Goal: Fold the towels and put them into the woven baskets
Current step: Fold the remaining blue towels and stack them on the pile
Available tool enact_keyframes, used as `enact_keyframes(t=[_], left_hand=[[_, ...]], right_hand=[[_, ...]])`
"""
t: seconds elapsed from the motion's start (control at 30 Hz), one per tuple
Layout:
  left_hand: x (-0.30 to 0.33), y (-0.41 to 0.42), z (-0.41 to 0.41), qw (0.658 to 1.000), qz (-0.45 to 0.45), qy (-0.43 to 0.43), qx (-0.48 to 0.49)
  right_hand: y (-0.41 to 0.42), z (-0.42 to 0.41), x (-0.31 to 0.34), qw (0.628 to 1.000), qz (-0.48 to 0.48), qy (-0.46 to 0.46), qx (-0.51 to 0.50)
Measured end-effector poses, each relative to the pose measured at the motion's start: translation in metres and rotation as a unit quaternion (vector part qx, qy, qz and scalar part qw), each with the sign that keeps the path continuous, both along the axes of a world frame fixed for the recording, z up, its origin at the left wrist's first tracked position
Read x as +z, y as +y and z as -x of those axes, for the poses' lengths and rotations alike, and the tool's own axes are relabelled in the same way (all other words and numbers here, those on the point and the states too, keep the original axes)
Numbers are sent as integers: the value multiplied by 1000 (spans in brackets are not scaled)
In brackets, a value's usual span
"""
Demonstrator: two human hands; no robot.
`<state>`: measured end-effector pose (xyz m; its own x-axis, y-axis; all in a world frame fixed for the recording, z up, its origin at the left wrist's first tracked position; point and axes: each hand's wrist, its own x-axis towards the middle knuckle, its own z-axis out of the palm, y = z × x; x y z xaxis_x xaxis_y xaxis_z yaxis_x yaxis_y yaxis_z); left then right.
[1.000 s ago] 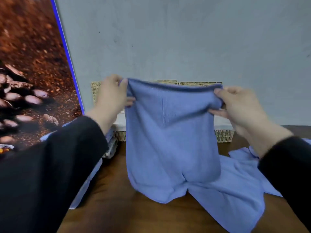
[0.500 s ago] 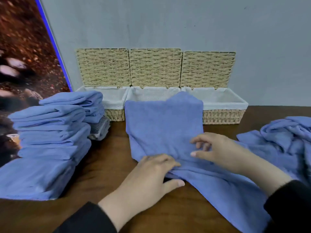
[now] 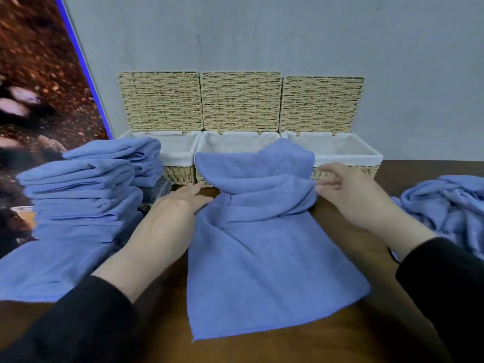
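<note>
A: Where is the towel (image 3: 262,258)?

B: Flat on the tabletop (image 3: 262,347), its far end bunched against the middle basket (image 3: 235,142). The left hand (image 3: 183,203) lies released at the bunch's left edge; the right hand (image 3: 348,195) touches its right edge with loose fingers, grasping nothing.

A: How will it handle?

B: Probably soft, light and limp; best pinched at the corners beyond each grip.

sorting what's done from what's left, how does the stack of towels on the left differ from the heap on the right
The stack of towels is folded into flat layers, one on another; the heap is crumpled and unfolded. The stack stands beside the left basket; the heap lies on the table right of the baskets, partly cut off by the frame. Both are the same blue cloth, and neither is in a basket.
</note>
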<state>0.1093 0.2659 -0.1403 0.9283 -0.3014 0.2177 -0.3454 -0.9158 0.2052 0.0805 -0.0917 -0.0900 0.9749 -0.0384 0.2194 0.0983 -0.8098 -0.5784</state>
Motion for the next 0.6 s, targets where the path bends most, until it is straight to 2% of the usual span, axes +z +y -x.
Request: enact_keyframes(t=[0.07,0.1,0.17,0.23,0.3,0.43,0.53,0.6], left_hand=[[1,-24,23,993,106,-52,-21],[1,-37,43,991,109,-61,-56],[-2,-51,78,992,63,-9,-112],[-18,-54,69,990,-6,76,-115],[-20,-52,53,986,-36,118,-111],[-23,-50,35,991,7,77,-110],[-20,-50,34,994,15,-35,-103],[-7,-53,50,987,57,-66,-138]], right_hand=[[12,18,-14,999,-15,-30,35],[17,28,-23,997,-25,-36,64],[23,46,-40,989,-20,-1,149],[25,56,-53,971,35,29,233],[23,57,-55,965,52,29,256],[21,62,-48,958,18,56,281],[18,65,-51,932,63,129,334],[18,65,-53,927,94,139,334]])
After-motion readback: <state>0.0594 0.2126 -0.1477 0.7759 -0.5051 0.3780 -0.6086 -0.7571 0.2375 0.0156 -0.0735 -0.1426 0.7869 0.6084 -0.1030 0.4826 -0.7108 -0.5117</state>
